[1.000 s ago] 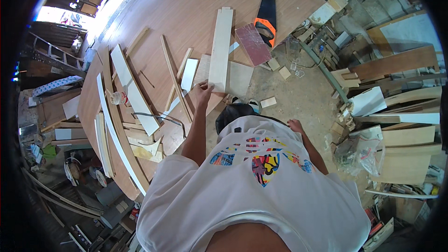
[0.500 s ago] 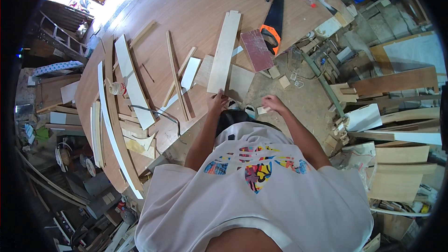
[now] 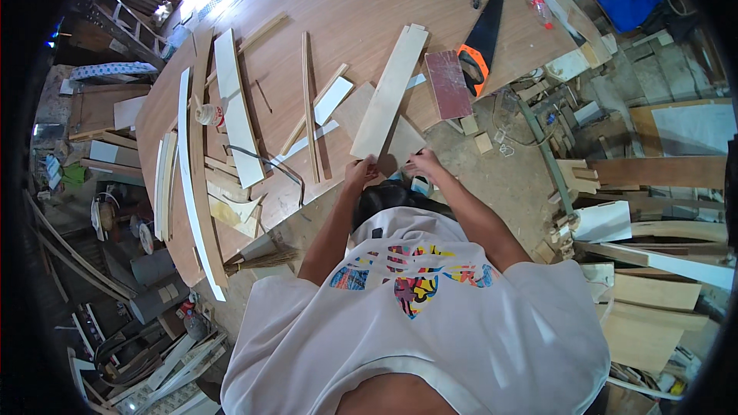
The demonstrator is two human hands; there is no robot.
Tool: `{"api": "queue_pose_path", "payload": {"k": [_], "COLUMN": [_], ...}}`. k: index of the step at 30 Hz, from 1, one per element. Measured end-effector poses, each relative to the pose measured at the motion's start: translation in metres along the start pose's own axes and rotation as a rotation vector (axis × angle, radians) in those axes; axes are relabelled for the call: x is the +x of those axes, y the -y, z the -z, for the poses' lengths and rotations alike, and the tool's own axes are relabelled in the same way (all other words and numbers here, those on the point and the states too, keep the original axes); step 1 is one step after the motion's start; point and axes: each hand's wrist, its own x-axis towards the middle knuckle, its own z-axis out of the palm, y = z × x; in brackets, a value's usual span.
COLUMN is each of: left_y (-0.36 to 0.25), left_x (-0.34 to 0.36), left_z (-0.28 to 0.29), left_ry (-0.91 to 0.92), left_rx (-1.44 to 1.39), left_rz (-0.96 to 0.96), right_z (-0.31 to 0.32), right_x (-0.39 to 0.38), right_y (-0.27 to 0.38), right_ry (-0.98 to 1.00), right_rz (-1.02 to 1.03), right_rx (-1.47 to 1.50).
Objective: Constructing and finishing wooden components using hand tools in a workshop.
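Observation:
My left hand [image 3: 360, 170] is closed on the near end of a long pale plank [image 3: 390, 88], which lies slanted on the worktable [image 3: 354, 0]. My right hand [image 3: 423, 164] has its fingers closed at the near corner of a thin square plywood board [image 3: 407, 136] under that plank. Just right of the plank are a maroon board [image 3: 445, 84] and a handsaw [image 3: 486, 34] with an orange and black handle. Left of it lie narrow wooden strips [image 3: 310, 107] and a short white panel [image 3: 333, 98].
A bent dark bar [image 3: 284, 169], a small container [image 3: 207, 114] and long white strips [image 3: 184, 169] occupy the table's left. A plastic bottle [image 3: 538, 8] lies at the far right. Stacked boards [image 3: 653, 292] crowd the floor to my right; debris and offcuts surround the table.
My right hand has come up from beside my body to the table's edge near my left hand. The view has shifted, and the plank now appears more slanted.

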Motion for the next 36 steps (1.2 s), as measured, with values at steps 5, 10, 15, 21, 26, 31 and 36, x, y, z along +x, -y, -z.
{"api": "queue_pose_path", "payload": {"k": [5,10,15,21,26,31,36], "left_y": [0.004,0.009,0.015,-0.028,-0.037,-0.027,-0.011], "left_x": [-0.004,0.016,0.037,0.007,-0.024,-0.059,-0.071], "left_z": [0.006,0.007,0.020,0.003,0.010,0.038,0.046], "left_ry": [-0.211,-0.260,-0.207,-0.178,-0.103,-0.104,-0.149], "left_rx": [0.080,0.013,-0.584,-0.441,-0.311,-0.294,-0.316], "left_rz": [-0.031,-0.150,-0.222,-0.253,-0.224,-0.198,-0.172], "right_z": [-0.020,0.004,0.035,0.064,0.061,0.019,0.021], "right_x": [-0.021,-0.025,-0.040,-0.070,-0.078,-0.150,-0.118], "right_y": [-0.011,-0.011,0.011,0.044,0.078,0.142,0.130], "right_ry": [-0.005,0.057,-0.049,-0.061,-0.248,-0.301,-0.269], "right_rz": [0.055,0.009,0.116,0.201,0.659,1.005,1.097], "right_rx": [0.121,-0.125,-0.089,-0.181,-0.441,-0.970,-1.201]}}
